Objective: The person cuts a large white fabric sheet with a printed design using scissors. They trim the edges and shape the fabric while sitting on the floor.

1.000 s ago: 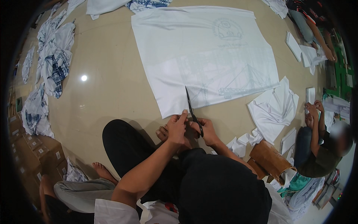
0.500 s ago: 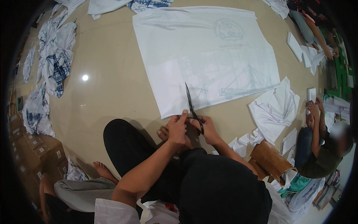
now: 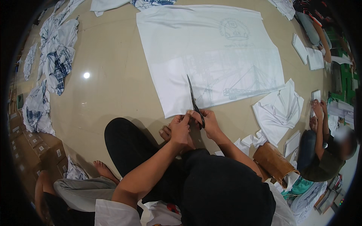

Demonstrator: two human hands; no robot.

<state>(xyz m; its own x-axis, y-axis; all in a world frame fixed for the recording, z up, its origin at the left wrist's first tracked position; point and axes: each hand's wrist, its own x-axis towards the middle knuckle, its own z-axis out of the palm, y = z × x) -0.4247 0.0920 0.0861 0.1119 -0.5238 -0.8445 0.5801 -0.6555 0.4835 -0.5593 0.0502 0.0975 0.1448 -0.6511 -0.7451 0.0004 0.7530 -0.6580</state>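
Note:
A large white cloth [image 3: 166, 75] lies spread in front of me, a faint grey-blue print of an emblem and crane-like structures showing on its right part. My right hand [image 3: 209, 122] is closed around black scissors [image 3: 193, 98], whose long blades point away from me over the cloth's near part. Just left of it, my left hand [image 3: 180, 130] is closed in a pinch at the near edge of the cloth. The fingertips of both hands meet there, and the exact fold of fabric between them is hard to see.
Crumpled white fabric [image 3: 277, 109] and a brown carton [image 3: 274, 162] lie to the right. A co-worker [image 3: 324, 150] handles a white folded stack [image 3: 315, 97]; another person [image 3: 313, 30] sits at the far right. Printed garments [image 3: 60, 60] and cardboard boxes [image 3: 41, 150] line the left.
My right hand has moved slightly up and left, its fingers now meeting the left hand's fingertips. The scissors stay in it, turned a little. The far-right person's hands have shifted.

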